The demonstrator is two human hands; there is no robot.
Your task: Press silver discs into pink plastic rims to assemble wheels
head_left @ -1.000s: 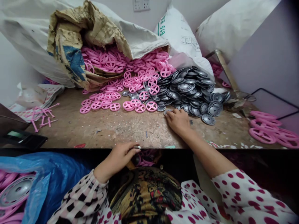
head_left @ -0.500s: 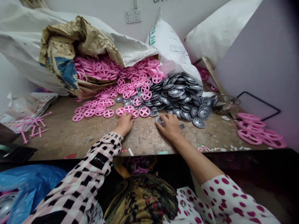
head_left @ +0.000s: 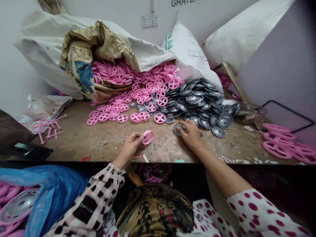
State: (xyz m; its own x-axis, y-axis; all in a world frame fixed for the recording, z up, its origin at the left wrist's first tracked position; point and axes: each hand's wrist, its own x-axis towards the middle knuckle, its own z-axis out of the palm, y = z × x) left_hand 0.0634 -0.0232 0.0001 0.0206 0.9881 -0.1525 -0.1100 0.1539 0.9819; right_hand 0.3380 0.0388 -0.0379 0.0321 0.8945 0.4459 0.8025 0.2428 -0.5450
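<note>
My left hand (head_left: pixel 129 148) holds a pink spoked wheel ring (head_left: pixel 148 137) by its edge, just above the wooden table (head_left: pixel 98 140) near the front edge. My right hand (head_left: pixel 191 133) rests on the table with its fingers on a silver hubcap disc (head_left: pixel 178 129) at the near edge of the silver disc pile (head_left: pixel 199 102). A row of loose pink rings (head_left: pixel 118 116) lies beyond my left hand. Behind it, more pink rings spill from a torn paper sack (head_left: pixel 98 56).
White sacks (head_left: pixel 187 46) lean on the back wall. Larger pink rings (head_left: pixel 283 141) lie at the table's right end. Pink sprue pieces (head_left: pixel 49 126) sit at the left. A blue bag (head_left: pixel 49 194) with assembled wheels is low left. A patterned bag (head_left: pixel 153 210) sits below the table edge.
My left hand went from the table edge out to the pink rings, then drew back holding one. My right hand stayed at the silver pile and slid one disc toward me.
</note>
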